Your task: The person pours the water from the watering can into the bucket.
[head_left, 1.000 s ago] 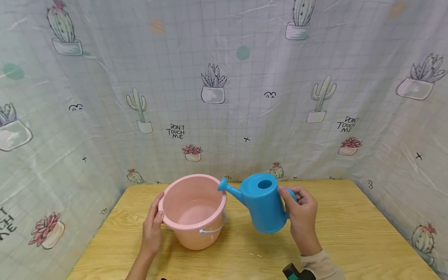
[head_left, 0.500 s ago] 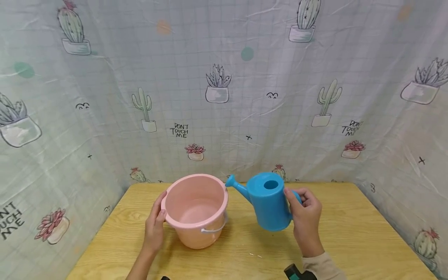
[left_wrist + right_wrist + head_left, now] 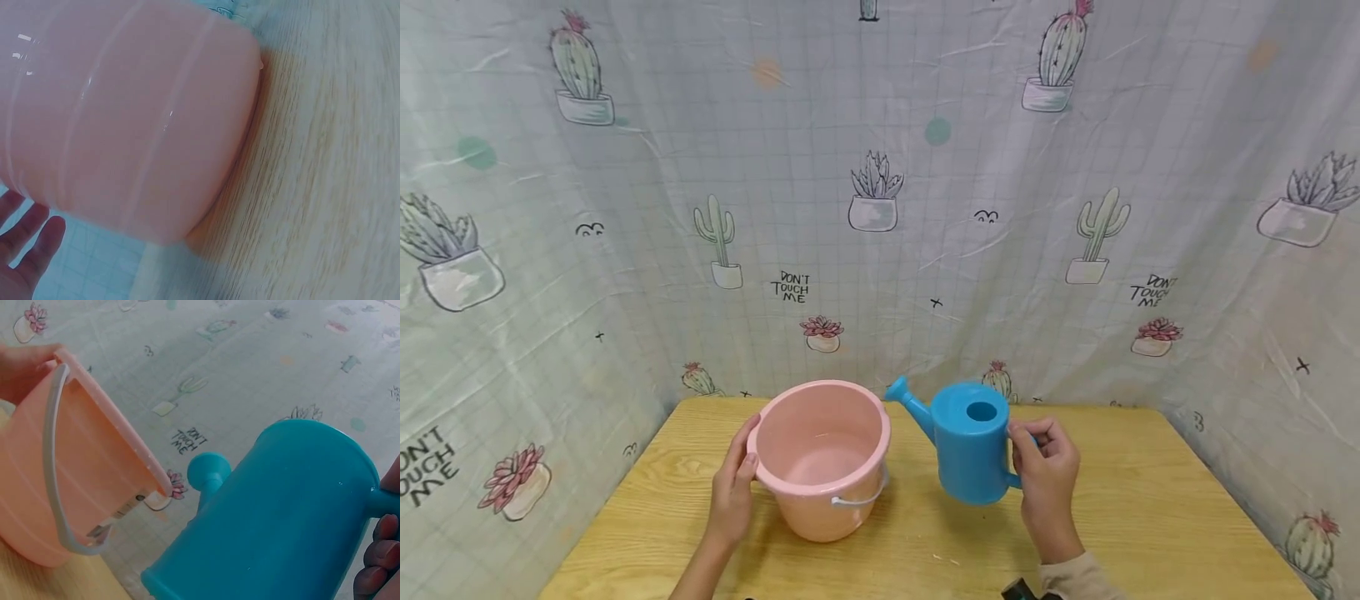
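A pink bucket (image 3: 820, 512) stands on the wooden table, left of centre, its pale wire handle (image 3: 50, 462) hanging down the side. My left hand (image 3: 732, 492) holds its left rim, thumb at the edge and fingers along the outer wall. In the left wrist view, fingertips (image 3: 53, 234) show beside the bucket's ribbed wall. A blue watering can (image 3: 972, 458) is held nearly upright by my right hand (image 3: 1047, 479), which grips the handle. Its flared spout (image 3: 906, 400) points left, just beyond the bucket's right rim. The handle is mostly hidden by the fingers.
The wooden table (image 3: 1135, 500) is bounded at the back and sides by a hanging cactus-print sheet (image 3: 880, 275). A few small shiny specks (image 3: 945, 559) lie on the tabletop in front of the can. A dark device (image 3: 1021, 590) shows by the right wrist.
The watering can has tipped back from leaning left to nearly upright, and its spout has shifted right, off the bucket's rim. The left hand keeps its hold; the whole view has shifted slightly.
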Demonstrator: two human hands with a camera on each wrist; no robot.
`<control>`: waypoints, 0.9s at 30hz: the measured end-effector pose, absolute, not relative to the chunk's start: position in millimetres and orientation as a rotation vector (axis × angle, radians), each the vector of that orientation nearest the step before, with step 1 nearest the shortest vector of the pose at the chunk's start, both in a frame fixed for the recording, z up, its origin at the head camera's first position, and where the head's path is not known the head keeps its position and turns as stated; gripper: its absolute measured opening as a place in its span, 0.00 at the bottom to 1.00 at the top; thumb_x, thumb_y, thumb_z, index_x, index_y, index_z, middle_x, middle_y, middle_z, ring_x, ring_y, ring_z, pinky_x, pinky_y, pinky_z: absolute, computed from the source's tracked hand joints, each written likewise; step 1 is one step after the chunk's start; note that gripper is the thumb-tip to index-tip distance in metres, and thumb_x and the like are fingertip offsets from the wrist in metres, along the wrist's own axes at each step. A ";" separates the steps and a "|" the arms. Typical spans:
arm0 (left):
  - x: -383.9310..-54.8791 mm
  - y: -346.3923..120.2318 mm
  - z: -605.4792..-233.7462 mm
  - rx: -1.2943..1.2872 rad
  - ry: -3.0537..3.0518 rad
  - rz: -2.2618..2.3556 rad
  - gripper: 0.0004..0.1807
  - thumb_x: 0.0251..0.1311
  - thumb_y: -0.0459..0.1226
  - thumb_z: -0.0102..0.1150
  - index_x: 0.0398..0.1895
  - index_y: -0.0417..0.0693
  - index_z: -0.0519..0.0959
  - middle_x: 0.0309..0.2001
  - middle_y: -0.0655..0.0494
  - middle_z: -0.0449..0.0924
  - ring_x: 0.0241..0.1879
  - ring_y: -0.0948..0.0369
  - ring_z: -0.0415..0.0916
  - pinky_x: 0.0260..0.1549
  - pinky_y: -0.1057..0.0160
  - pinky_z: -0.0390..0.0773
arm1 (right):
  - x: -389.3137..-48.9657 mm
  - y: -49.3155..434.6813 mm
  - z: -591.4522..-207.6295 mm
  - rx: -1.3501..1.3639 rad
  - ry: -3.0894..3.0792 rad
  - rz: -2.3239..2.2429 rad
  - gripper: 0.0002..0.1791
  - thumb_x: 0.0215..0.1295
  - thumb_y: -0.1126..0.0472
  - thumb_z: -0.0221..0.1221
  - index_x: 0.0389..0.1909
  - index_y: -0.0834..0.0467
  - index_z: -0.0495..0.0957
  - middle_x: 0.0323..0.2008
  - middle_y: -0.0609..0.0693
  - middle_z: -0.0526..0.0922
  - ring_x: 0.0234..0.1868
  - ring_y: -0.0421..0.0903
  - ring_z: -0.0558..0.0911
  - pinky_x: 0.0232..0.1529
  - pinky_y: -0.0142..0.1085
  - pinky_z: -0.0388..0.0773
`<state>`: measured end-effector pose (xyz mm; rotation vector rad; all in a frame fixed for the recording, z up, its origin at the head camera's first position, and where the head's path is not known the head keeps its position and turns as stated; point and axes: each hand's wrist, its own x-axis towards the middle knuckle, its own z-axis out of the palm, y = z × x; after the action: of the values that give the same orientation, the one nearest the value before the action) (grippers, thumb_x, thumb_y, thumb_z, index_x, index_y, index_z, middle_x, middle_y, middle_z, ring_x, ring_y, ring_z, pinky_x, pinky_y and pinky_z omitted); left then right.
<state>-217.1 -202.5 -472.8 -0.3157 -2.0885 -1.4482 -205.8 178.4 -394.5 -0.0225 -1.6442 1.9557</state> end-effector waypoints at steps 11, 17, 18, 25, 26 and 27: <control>-218.1 -199.6 -475.8 -0.308 -2.079 -1.467 0.27 0.73 0.34 0.33 0.74 0.53 0.60 0.70 0.47 0.66 0.57 0.72 0.70 0.40 0.74 0.77 | -210.7 185.1 -398.2 -0.027 -1.639 1.972 0.07 0.66 0.70 0.56 0.27 0.65 0.71 0.19 0.49 0.72 0.18 0.41 0.67 0.19 0.30 0.67; -212.8 -194.3 -481.2 -0.275 -2.061 -1.464 0.27 0.72 0.32 0.34 0.72 0.52 0.63 0.69 0.48 0.67 0.58 0.73 0.70 0.41 0.76 0.77 | -210.7 189.4 -404.3 -0.102 -1.691 1.986 0.08 0.66 0.70 0.56 0.27 0.64 0.70 0.17 0.48 0.70 0.17 0.44 0.66 0.19 0.32 0.67; -213.3 -194.0 -480.8 -0.289 -2.055 -1.463 0.27 0.71 0.32 0.34 0.72 0.51 0.62 0.69 0.48 0.67 0.59 0.73 0.69 0.42 0.76 0.77 | -211.9 190.2 -404.7 -0.102 -1.690 1.985 0.09 0.66 0.69 0.56 0.27 0.65 0.70 0.17 0.48 0.70 0.17 0.44 0.66 0.19 0.32 0.67; -217.3 -197.1 -474.7 -0.319 -2.063 -1.457 0.27 0.72 0.32 0.33 0.73 0.51 0.61 0.70 0.47 0.65 0.61 0.75 0.67 0.47 0.78 0.75 | -219.7 193.7 -407.2 -0.121 -1.596 2.061 0.16 0.66 0.62 0.60 0.20 0.62 0.68 0.14 0.47 0.70 0.15 0.41 0.66 0.16 0.30 0.66; -217.4 -197.2 -474.3 -0.316 -2.059 -1.458 0.27 0.72 0.32 0.33 0.73 0.51 0.61 0.70 0.47 0.66 0.61 0.75 0.67 0.46 0.78 0.75 | -220.1 193.8 -407.6 -0.133 -1.583 2.086 0.17 0.66 0.61 0.60 0.20 0.61 0.68 0.14 0.46 0.70 0.14 0.41 0.66 0.16 0.29 0.66; -217.1 -197.2 -474.3 -0.316 -2.060 -1.458 0.27 0.72 0.32 0.33 0.73 0.50 0.61 0.70 0.46 0.66 0.61 0.74 0.67 0.46 0.78 0.75 | -220.3 194.0 -408.1 -0.148 -1.573 2.107 0.17 0.66 0.60 0.60 0.19 0.60 0.68 0.14 0.46 0.70 0.14 0.40 0.67 0.15 0.29 0.66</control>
<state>-217.1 -197.2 -474.3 -0.3162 -2.0595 -1.4576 -220.3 194.0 -408.1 -0.1476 -1.5732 2.1065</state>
